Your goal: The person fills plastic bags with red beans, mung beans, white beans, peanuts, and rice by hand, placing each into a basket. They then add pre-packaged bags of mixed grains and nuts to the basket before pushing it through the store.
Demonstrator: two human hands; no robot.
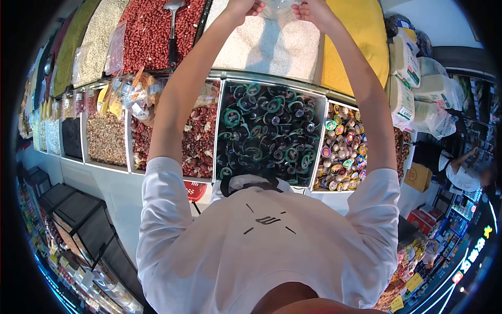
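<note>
1. The left hand (244, 9) is at the top of the view, its fingers curled. It appears to be gripping the left side of the bag, though the frame edge cuts part of it off.
2. A clear plastic bag (278, 11) is between the hands, over the white grains (232, 52). Its upper part is out of view, and I cannot tell whether it touches the grains or has anything inside. The step in hand, I judge, is handling this bag from both sides.
3. The right hand (312, 11) has its fingers bent inward and appears to be gripping the bag's right side; it too is partly cut off. The next move, I judge, calls for an even two-handed hold, since the plastic looks thin and limp.
4. Along the upper row, left to right, compartments hold small green beans (73, 44), pale grains (104, 31), red kernels (141, 34) with a black-handled metal scoop (174, 6) lying on them, the white grains, then yellow grains (361, 39).
5. Along the lower row are brown pieces (106, 135), red dried pieces (198, 146) partly behind the left arm, dark glossy pieces (266, 138) with green rims, and small round pieces (342, 157) with colourful tops.
6. At the right, white packages (405, 63) are piled beside the yellow grains.
</note>
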